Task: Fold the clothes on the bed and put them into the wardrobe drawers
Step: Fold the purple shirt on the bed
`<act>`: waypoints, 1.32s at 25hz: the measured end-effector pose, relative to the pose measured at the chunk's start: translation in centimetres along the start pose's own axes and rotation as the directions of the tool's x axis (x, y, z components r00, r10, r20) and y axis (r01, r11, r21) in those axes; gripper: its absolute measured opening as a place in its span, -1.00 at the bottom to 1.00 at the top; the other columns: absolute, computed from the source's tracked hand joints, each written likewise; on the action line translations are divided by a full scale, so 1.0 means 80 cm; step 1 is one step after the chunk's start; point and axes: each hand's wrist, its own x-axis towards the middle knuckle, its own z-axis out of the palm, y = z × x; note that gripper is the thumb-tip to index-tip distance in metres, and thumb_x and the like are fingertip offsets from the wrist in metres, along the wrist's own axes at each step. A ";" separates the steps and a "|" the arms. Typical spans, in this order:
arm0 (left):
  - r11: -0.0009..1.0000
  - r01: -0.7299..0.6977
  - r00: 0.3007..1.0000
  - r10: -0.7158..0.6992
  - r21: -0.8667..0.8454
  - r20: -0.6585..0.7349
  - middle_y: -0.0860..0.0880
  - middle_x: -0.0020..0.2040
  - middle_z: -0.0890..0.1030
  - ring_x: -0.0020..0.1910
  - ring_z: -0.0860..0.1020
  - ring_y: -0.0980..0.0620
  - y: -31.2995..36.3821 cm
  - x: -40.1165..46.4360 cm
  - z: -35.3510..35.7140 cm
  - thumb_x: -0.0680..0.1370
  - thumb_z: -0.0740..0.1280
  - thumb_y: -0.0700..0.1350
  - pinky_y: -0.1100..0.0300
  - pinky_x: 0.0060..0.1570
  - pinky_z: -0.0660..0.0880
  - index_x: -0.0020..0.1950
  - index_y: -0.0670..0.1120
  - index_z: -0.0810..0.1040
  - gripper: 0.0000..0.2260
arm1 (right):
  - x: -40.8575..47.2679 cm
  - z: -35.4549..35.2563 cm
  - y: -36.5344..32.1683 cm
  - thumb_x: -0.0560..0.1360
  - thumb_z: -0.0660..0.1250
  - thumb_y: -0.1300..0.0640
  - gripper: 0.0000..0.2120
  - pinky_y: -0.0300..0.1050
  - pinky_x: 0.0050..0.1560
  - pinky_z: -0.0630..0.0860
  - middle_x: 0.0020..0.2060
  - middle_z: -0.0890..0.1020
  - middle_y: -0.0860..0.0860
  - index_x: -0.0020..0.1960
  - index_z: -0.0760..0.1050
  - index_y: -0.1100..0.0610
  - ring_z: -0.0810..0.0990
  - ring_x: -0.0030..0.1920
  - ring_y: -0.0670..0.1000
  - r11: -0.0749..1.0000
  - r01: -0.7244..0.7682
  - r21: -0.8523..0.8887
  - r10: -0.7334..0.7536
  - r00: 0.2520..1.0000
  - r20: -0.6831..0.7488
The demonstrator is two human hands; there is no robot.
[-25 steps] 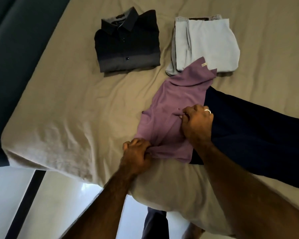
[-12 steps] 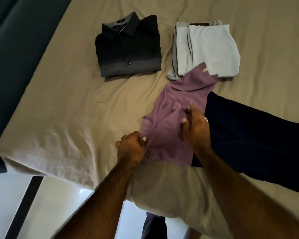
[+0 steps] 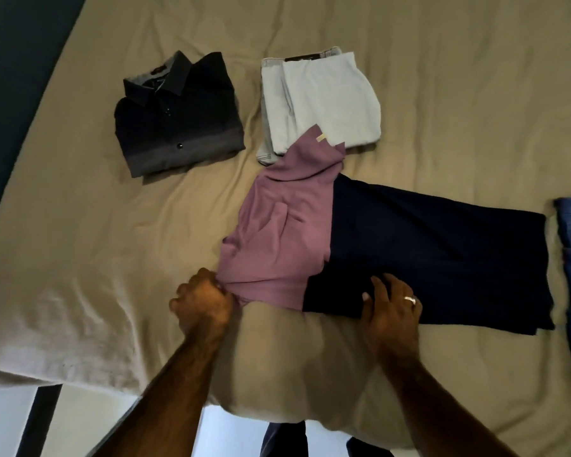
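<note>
Two pieces lie folded: the dark shirt [image 3: 175,113] and pale trousers [image 3: 323,100]. My left hand [image 3: 203,301] grips the purple shirt [image 3: 277,245] (unfolded); my right hand [image 3: 391,305] presses flat on the navy garment [image 3: 442,252]. Drawers remain.

the bed sheet [image 3: 80,245] is matt tan cloth, rumpled and slightly napped. at 12 o'clock the dark shirt [image 3: 175,113] is smooth woven cloth with small glossy buttons; the pale jeans [image 3: 327,100] look like coarser denim. the mauve shirt [image 3: 277,245] is soft matt knit, the navy garment [image 3: 442,245] flat and matt.
</note>
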 end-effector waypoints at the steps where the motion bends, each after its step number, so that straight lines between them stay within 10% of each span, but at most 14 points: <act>1: 0.997 -0.049 0.983 0.058 0.054 -0.173 -0.23 0.13 0.59 0.11 0.51 -0.29 0.023 -0.013 0.004 0.49 0.37 -0.05 -0.12 0.06 0.37 0.15 -0.08 0.52 -0.74 | 0.002 -0.006 0.011 0.67 0.12 -0.09 -0.49 0.27 0.47 0.29 0.51 0.43 0.19 0.50 0.46 0.16 0.36 0.52 0.23 1.000 -0.013 0.020 0.013 1.000 -0.011; 3: 0.911 -0.404 0.831 0.404 0.083 -0.383 -0.25 0.25 0.57 0.18 0.53 -0.29 0.064 -0.052 0.016 0.51 0.33 -0.09 -0.16 0.12 0.40 0.28 -0.16 0.56 -0.64 | 0.003 -0.003 0.013 0.70 0.11 -0.15 -0.40 0.26 0.59 0.17 0.63 0.26 0.17 0.62 0.29 0.17 0.16 0.66 0.18 0.994 0.110 0.023 -0.110 0.994 0.019; 6: 0.421 -0.904 0.419 0.907 0.071 -0.048 -0.18 0.52 0.48 0.46 0.48 -0.24 0.144 -0.130 0.081 0.58 0.24 -0.06 -0.19 0.36 0.44 0.52 -0.14 0.49 -0.50 | 0.008 0.012 0.047 0.71 -0.01 -0.26 -0.30 0.26 0.62 0.10 0.69 0.10 0.13 0.68 0.16 0.18 0.01 0.70 0.11 0.970 0.241 0.025 -0.242 0.967 0.083; 7: 0.395 -0.916 0.399 0.915 0.064 0.062 -0.13 0.60 0.38 0.56 0.38 -0.16 0.154 -0.135 0.096 0.62 0.21 0.01 -0.19 0.44 0.39 0.59 -0.12 0.41 -0.46 | 0.014 0.013 0.057 0.70 -0.06 -0.29 -0.27 0.24 0.63 0.10 0.70 0.08 0.12 0.68 0.14 0.19 -0.01 0.70 0.09 0.972 0.233 0.026 -0.234 0.967 0.104; 11: 0.571 -0.791 0.605 0.783 0.219 0.141 -0.06 0.71 0.15 0.68 0.14 -0.08 0.151 -0.127 0.138 0.70 0.10 0.17 -0.25 0.60 0.11 0.71 -0.12 0.16 -0.36 | 0.018 -0.002 0.175 0.68 -0.14 -0.37 -0.22 0.18 0.67 -0.04 0.71 -0.02 0.05 0.72 -0.03 0.12 -0.10 0.70 0.03 0.984 0.173 -0.050 -0.164 0.976 0.143; 14: 0.699 -0.665 0.723 0.691 0.264 -0.007 -0.17 0.70 0.13 0.70 0.07 -0.15 0.147 -0.139 0.137 0.70 0.10 0.16 -0.34 0.61 -0.06 0.68 -0.20 0.16 -0.35 | 0.015 -0.032 0.251 0.67 -0.19 -0.39 -0.18 0.29 0.65 -0.11 0.71 -0.02 0.11 0.71 -0.12 0.15 -0.17 0.70 0.08 0.983 -0.156 -0.097 0.164 0.983 0.078; 16: 0.698 -0.686 0.709 0.704 0.204 -0.027 -0.23 0.70 0.12 0.70 0.05 -0.20 0.175 -0.153 0.135 0.69 0.12 0.15 -0.34 0.62 -0.05 0.67 -0.21 0.19 -0.36 | 0.016 -0.042 0.262 0.69 -0.10 -0.35 -0.19 0.29 0.65 -0.17 0.70 -0.07 0.14 0.71 -0.09 0.20 -0.19 0.70 0.11 0.986 -0.147 -0.079 0.150 0.988 0.042; 19: 0.486 -0.852 0.513 0.850 0.193 0.122 -0.13 0.73 0.04 0.71 0.02 -0.15 0.204 -0.162 0.142 0.71 0.08 0.20 -0.34 0.58 0.12 0.71 -0.09 0.16 -0.37 | 0.014 -0.037 0.265 0.70 -0.06 -0.33 -0.21 0.28 0.65 -0.06 0.70 0.00 0.13 0.70 0.01 0.20 -0.05 0.70 0.13 0.999 0.021 -0.041 -0.018 0.998 0.060; 23: 0.607 -0.776 0.614 0.789 0.171 -0.011 -0.16 0.69 0.20 0.68 0.15 -0.14 0.183 -0.151 0.126 0.67 0.25 0.10 -0.26 0.59 0.16 0.64 -0.14 0.33 -0.42 | 0.044 -0.056 0.205 0.67 0.15 -0.10 -0.41 0.33 0.54 0.16 0.57 0.33 0.24 0.57 0.33 0.24 0.26 0.59 0.27 0.967 -0.251 0.029 0.253 0.954 -0.162; 28: 0.743 -0.651 0.712 0.668 0.155 -0.214 -0.20 0.24 0.61 0.10 0.57 -0.26 0.128 -0.136 0.102 0.66 0.25 0.01 -0.11 0.08 0.46 0.30 -0.15 0.63 -0.66 | 0.117 -0.064 0.009 0.56 0.27 0.08 -0.75 0.12 0.05 0.43 0.09 0.63 0.01 0.19 0.61 0.05 0.57 0.10 0.17 0.950 0.210 0.229 -0.193 0.977 -0.093; 33: 0.756 -0.632 0.775 0.614 -0.171 -0.153 -0.13 -0.09 0.59 -0.11 0.53 -0.22 0.124 -0.073 0.100 0.63 0.24 -0.10 -0.07 -0.08 0.47 -0.03 -0.11 0.60 -0.82 | 0.188 -0.029 -0.111 0.53 0.33 0.05 -0.52 0.11 0.17 0.34 0.29 0.58 0.06 0.44 0.47 0.07 0.50 0.24 0.20 0.932 0.342 0.119 -0.361 0.897 0.253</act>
